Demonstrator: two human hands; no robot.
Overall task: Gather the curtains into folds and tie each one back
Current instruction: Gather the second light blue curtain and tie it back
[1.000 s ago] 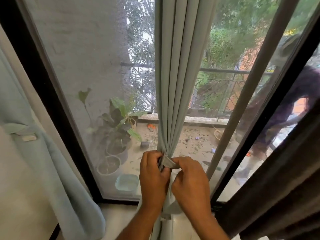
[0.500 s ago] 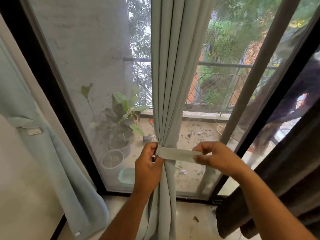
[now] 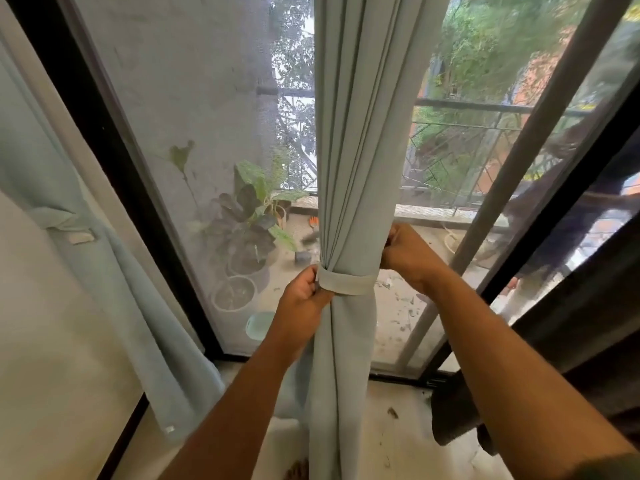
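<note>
A pale blue-grey curtain (image 3: 360,161) hangs in the middle of the window, gathered into folds. A matching fabric tie-back band (image 3: 346,283) wraps across its front at waist height. My left hand (image 3: 303,296) holds the band's left end against the curtain's left edge. My right hand (image 3: 407,252) is at the curtain's right edge just above the band, fingers curled; what they grip is hidden behind the fabric. A second pale curtain (image 3: 114,282) hangs at the left, tied with its own band (image 3: 65,227).
Behind the curtain are the mesh screen and black window frame (image 3: 114,188). Potted plants (image 3: 247,233) stand on the balcony outside. A dark curtain (image 3: 568,348) bunches at the right. The floor (image 3: 391,441) below is pale tile.
My right hand carried the loose band end from out at the right back around the curtain's right side. The band now lies flat across the front. My left hand stayed at the left edge.
</note>
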